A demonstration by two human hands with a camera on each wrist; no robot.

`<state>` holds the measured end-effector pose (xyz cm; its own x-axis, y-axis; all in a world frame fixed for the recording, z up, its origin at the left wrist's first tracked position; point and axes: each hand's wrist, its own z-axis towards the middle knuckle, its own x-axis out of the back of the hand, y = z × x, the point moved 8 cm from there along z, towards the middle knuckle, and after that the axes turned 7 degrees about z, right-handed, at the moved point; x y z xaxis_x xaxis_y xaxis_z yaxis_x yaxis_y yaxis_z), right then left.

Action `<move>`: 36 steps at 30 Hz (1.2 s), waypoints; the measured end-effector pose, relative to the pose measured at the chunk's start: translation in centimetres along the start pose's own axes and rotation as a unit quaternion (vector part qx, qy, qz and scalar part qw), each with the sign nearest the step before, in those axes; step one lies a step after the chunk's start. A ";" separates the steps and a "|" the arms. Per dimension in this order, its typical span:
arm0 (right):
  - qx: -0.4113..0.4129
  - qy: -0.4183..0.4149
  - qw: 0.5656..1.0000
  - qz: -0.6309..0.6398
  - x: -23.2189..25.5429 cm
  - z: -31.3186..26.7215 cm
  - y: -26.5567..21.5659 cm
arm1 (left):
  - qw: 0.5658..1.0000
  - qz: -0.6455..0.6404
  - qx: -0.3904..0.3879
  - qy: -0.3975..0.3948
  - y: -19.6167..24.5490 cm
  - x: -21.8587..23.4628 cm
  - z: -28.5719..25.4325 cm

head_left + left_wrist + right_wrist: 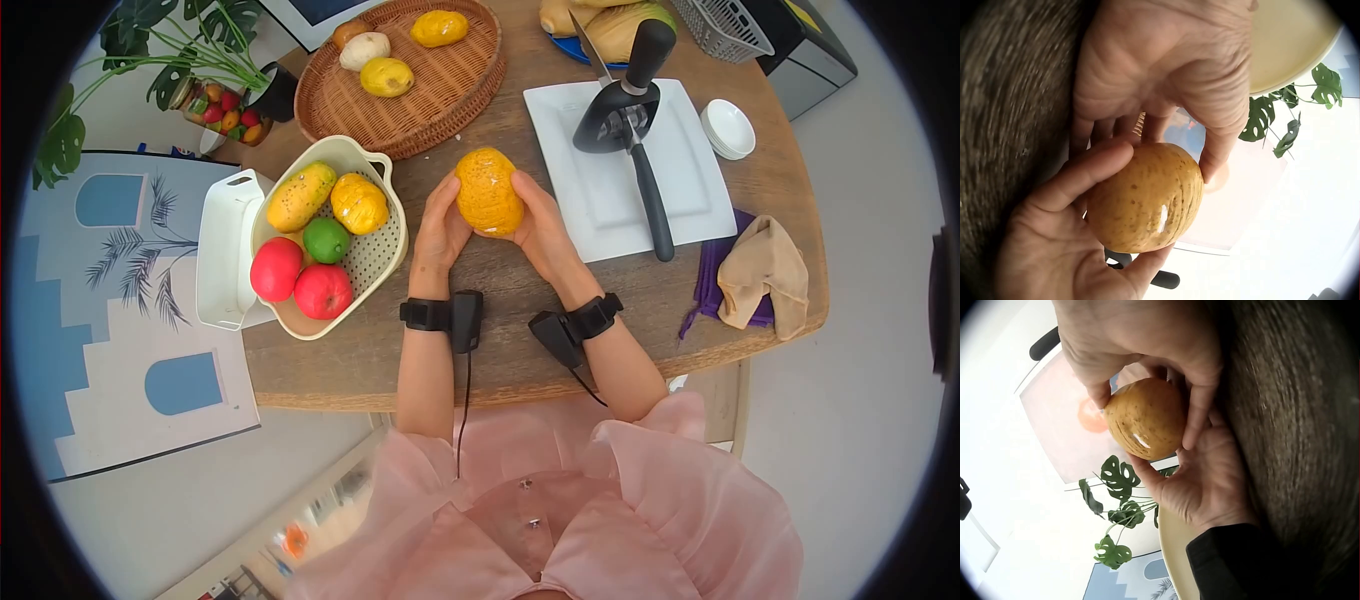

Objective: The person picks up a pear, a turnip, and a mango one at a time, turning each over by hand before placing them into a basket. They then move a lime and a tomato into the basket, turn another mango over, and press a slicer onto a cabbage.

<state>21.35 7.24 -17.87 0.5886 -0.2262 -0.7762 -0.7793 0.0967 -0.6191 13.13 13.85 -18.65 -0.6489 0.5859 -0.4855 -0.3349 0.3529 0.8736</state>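
Observation:
A yellow-orange, wrinkled, shiny round fruit [489, 192] is held between both hands above the wooden table. The left hand [441, 235] grips its left side and the right hand [545, 230] its right side. In the left wrist view the fruit [1147, 197] shows brown specks, with the left hand [1166, 69] above and the right hand [1066, 244] below. From the right wrist, the fruit [1147, 419] lies between the right hand's [1147, 337] thumb and fingers, the left hand [1204, 475] touching it from below.
A cream colander [400, 240] with several fruits and a white bin [225, 250] stand left. Behind is a wicker tray [440, 90] with fruits. On the right are a white square plate [560, 120] bearing a knife and black holder [600, 120], white bowls [729, 130] and a beige cloth [765, 275].

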 end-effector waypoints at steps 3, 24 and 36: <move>0.015 0.007 1.000 -0.011 0.0 -0.1 -0.2 | 1.000 -0.005 0.009 -0.001 -0.1 -0.1 0.0; 0.009 -0.001 0.999 -0.051 -0.4 0.0 -0.1 | 0.999 -0.049 -0.010 0.018 0.3 -0.1 0.2; 0.020 0.002 0.999 -0.040 -0.4 0.1 -0.7 | 0.998 -0.031 0.015 0.048 0.4 -0.3 0.3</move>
<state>21.68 7.35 -17.18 0.6480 -0.2394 -0.7231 -0.7201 0.1167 -0.6840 13.37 14.08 -18.15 -0.6905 0.4904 -0.5317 -0.3567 0.4086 0.8401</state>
